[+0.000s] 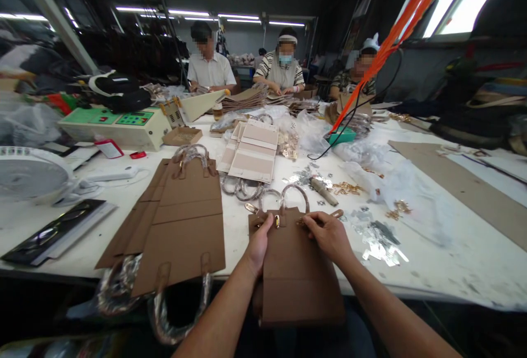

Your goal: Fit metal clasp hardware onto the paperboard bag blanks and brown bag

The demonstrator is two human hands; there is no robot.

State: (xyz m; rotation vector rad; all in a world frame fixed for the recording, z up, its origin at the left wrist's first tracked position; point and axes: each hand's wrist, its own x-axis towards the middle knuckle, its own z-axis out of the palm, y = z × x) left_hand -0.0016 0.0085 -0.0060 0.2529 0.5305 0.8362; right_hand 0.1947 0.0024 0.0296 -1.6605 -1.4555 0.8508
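A brown bag panel lies in front of me, reaching over the table's near edge. My left hand grips its left side, thumb on top beside an upright gold metal fitting. Near the panel's upper right, my right hand has thumb and forefinger pinched on a small gold fitting, mostly hidden by the fingers. Beyond the panel's top edge stand wrapped looped handles. Leather tabs with gold pieces stick out at both upper corners, the right tab just past my right hand.
Stacked brown panels with wrapped handles lie to the left, near a white fan. Silver plates and gold fittings are scattered rightward. Pale boards lie ahead. An orange-wrapped cord hangs down. Three people sit across the table.
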